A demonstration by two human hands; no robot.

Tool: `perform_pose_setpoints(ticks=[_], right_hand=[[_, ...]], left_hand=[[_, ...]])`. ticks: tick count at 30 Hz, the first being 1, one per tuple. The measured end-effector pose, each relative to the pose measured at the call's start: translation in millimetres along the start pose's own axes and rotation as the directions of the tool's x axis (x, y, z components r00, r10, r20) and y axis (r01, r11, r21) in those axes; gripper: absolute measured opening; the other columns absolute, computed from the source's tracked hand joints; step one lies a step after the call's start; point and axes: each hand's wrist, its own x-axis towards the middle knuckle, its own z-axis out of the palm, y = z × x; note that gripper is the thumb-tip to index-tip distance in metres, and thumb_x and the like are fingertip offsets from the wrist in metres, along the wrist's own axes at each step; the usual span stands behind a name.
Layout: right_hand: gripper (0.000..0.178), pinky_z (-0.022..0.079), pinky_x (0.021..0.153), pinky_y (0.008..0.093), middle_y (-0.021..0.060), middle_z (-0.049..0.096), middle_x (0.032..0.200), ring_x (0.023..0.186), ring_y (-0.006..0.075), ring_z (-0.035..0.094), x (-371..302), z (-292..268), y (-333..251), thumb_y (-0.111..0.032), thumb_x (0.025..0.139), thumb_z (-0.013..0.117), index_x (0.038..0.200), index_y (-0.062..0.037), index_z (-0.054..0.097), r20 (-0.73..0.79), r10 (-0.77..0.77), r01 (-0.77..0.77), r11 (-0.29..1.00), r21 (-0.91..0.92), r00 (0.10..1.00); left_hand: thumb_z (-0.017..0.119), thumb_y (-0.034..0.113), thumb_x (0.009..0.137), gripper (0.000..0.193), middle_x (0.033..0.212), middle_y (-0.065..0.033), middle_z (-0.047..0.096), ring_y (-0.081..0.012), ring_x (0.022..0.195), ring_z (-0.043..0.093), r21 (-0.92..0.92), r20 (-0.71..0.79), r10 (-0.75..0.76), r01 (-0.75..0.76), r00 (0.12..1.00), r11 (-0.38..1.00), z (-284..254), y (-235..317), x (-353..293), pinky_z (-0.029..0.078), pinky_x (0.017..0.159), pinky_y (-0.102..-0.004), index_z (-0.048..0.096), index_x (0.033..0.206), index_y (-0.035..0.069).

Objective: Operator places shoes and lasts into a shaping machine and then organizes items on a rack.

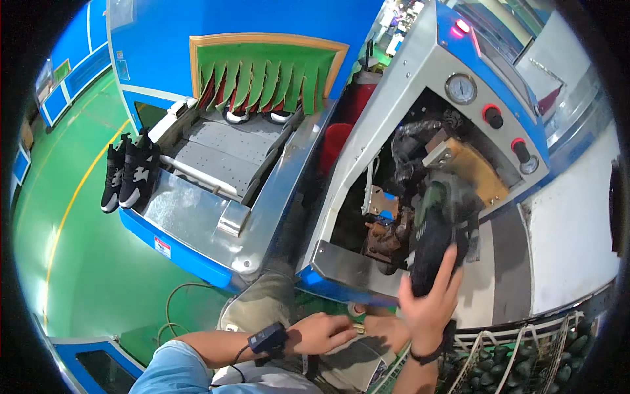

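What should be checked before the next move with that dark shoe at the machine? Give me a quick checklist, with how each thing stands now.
1. Right hand on the dark shoe: ok, it grasps the shoe's near end.
2. Left hand away from the machine opening: ok, it is low in front of the body.
3. Shoe firmly seated: cannot tell, its far end is blurred.
4. Red light meaning all clear: cannot tell; it glows, but nothing shows what it signals.
5. Round gauge readable: not ok, the dial is too small to read here.
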Motion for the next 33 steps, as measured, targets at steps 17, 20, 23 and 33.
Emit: perform_pose_setpoints(ticks=[17, 20, 23, 33], right_hand=[[0.057, 0.059, 0.085, 0.0460, 0.0239, 0.057, 0.135, 0.107, 0.0374, 0.068, 33, 16, 35, -0.021, 0.102, 0.054, 0.151, -0.0010, 0.034, 0.837, 0.034, -0.586, -0.699, 0.410, 0.546], [0.060, 0.061, 0.080, 0.0446, 0.0233, 0.061, 0.129, 0.102, 0.0352, 0.069, 46, 23, 7, -0.018, 0.097, 0.060, 0.148, 0.0033, 0.037, 0.770, 0.194, -0.514, -0.643, 0.568, 0.608], [0.062, 0.056, 0.091, 0.0414, 0.0193, 0.063, 0.127, 0.105, 0.0288, 0.068, -1, 1, 16, -0.016, 0.091, 0.069, 0.143, 0.0070, 0.043, 0.561, 0.221, -0.469, -0.357, 0.808, 0.798], [0.058, 0.048, 0.101, 0.0436, 0.0300, 0.058, 0.133, 0.123, 0.0434, 0.058, -401, -81, 72, -0.026, 0.093, 0.069, 0.141, 0.0018, 0.051, 0.087, 0.996, -0.996, -0.002, 0.089, 0.006]], left_hand=[[0.064, 0.040, 0.096, 0.045, 0.087, -0.0047, 0.067, -0.0128, 0.081, 0.059, -0.251, -0.060, -0.279, 0.256, 0.958, 0.933, -22, 36, -8, 0.050, 0.075, -0.0326, 0.064, 0.112, -0.001], [0.068, 0.039, 0.093, 0.045, 0.077, -0.0061, 0.064, -0.0146, 0.073, 0.059, -0.075, -0.152, -0.163, 0.153, 0.975, 0.985, -28, 26, -14, 0.049, 0.069, -0.0335, 0.063, 0.111, -0.002], [0.068, 0.037, 0.092, 0.045, 0.078, -0.0069, 0.064, -0.0150, 0.074, 0.059, -0.151, -0.154, -0.162, 0.139, 0.975, 0.979, -22, 16, -14, 0.050, 0.070, -0.0335, 0.062, 0.112, -0.002], [0.073, 0.019, 0.080, 0.031, 0.136, -0.0251, 0.059, -0.0308, 0.124, 0.055, -0.107, -0.088, -0.037, 0.027, 0.995, 0.994, 59, -20, 9, 0.036, 0.109, -0.0403, 0.064, 0.100, -0.003]])
